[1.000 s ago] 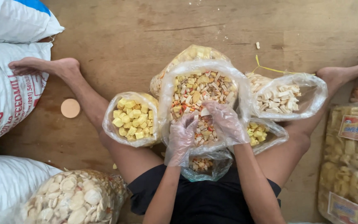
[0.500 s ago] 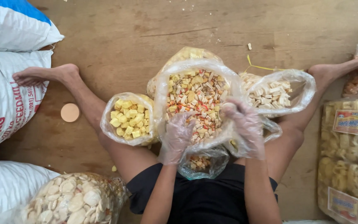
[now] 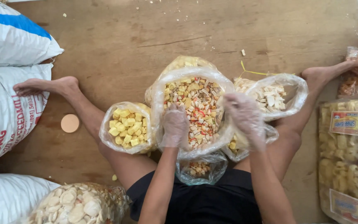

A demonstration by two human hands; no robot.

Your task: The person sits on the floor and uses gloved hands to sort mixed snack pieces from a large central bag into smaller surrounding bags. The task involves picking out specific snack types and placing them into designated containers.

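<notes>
3 white sacks point(image 3: 9, 112) line the wooden floor point(image 3: 125, 45) beside a round tan disc point(image 3: 70, 123).

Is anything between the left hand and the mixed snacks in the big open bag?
Nothing visible: the gloved left hand is already inside the big open bag, resting on the mixed snacks.

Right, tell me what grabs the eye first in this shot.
The big clear bag of mixed snack pieces at centre, with the gloved left hand in its mouth and the gloved right hand at its right rim. Beside it on the left sits a bag of yellow cubes; white sacks line the left edge.
</notes>
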